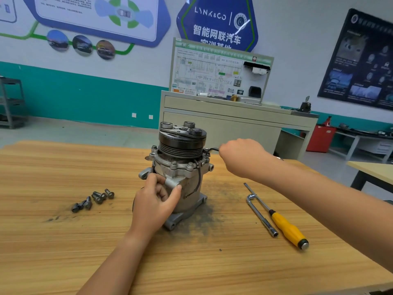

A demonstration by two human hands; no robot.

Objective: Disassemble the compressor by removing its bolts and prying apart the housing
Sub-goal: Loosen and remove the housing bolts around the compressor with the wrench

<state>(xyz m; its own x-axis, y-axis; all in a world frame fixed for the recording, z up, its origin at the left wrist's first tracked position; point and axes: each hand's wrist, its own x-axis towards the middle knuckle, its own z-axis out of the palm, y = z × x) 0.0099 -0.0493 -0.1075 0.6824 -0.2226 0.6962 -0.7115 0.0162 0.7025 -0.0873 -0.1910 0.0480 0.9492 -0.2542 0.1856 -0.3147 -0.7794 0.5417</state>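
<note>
While the left hand [156,199] is gripping the compressor [181,145], the right hand [241,155] is clenching a wrench [213,149] on a bolt [205,150] probably needing further turns.

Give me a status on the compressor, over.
Left hand grips compressor; right hand holds key on a flange bolt. Loose bolts lie left on table. Nothing blocking.

compressor [190,199] silver-grey, pulley [180,143] black | screwdriver [276,217] handle yellow | table [63,241] tan wood-grain, dark smudges, perhaps soot
</note>
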